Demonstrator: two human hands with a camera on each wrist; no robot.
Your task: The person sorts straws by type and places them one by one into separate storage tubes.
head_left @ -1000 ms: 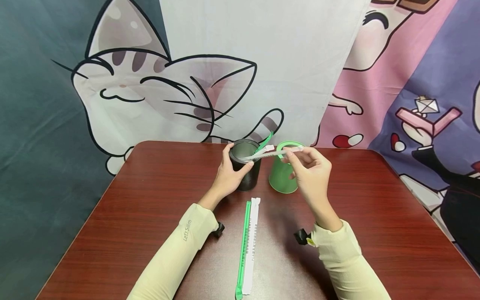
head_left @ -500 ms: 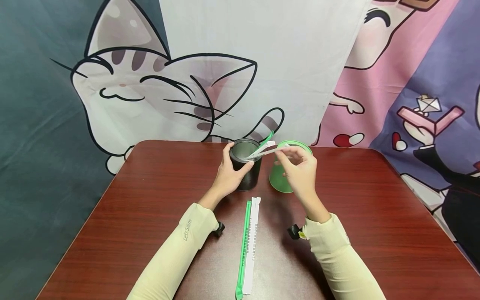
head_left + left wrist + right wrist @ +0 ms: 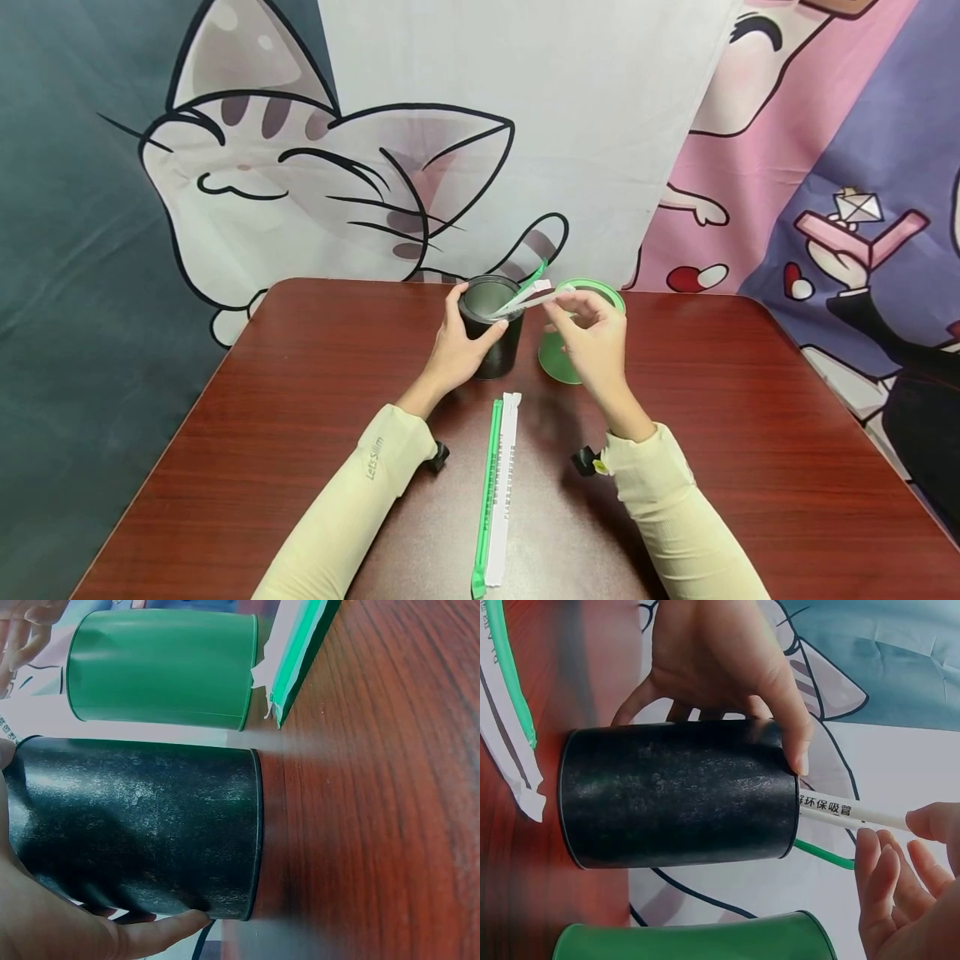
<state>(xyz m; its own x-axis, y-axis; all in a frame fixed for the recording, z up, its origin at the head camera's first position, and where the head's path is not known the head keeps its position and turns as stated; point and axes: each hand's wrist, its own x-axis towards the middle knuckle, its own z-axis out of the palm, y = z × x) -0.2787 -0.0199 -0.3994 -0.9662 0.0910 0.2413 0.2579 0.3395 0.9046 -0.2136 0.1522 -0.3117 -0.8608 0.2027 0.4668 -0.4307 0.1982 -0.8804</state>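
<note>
A black cylindrical can (image 3: 491, 360) stands upright, and my left hand (image 3: 453, 354) grips its side, thumb at the rim. My right hand (image 3: 597, 340) pinches the outer end of a white paper-wrapped straw (image 3: 832, 806), printed with dark characters. That straw slants into the can's mouth; its lower part is hidden inside. Beside it, another white wrapped straw and a green straw (image 3: 825, 853) lean out of the same can. Partly behind my right hand stands a green can (image 3: 557, 357), just right of the black one.
On the reddish-brown wooden table (image 3: 300, 433), a green wrapped straw (image 3: 488, 500) and a white wrapped straw (image 3: 503, 492) lie side by side, in front of the cans. A cartoon-printed cloth (image 3: 600, 125) hangs behind the table's far edge.
My right hand has moved left toward the black can, sliding the white straw further into its mouth. My left hand keeps its grip on the can.
</note>
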